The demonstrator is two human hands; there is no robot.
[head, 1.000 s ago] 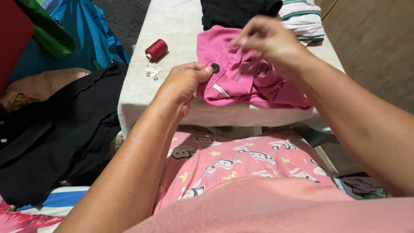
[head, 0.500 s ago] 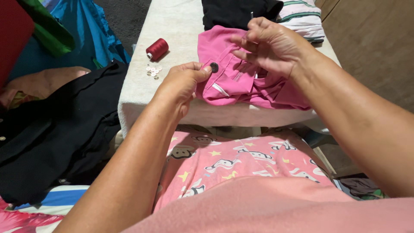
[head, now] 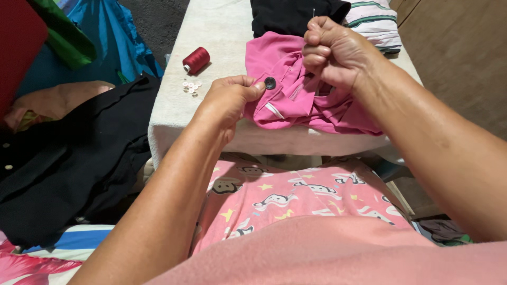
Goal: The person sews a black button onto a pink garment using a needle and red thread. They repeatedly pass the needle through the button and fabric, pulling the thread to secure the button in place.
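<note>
Pinching pink garment beside dark button with left hand; right hand fisted around needle, above desk.

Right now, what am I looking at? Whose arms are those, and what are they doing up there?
The camera sits on a person's head and looks down, so those are that person's own arms. The left hand pinches a pink garment beside a dark button. The right hand is closed in a fist, pinching a thin needle that pokes up. On the white padded table lie a red thread spool, small white buttons and folded clothes.
</note>
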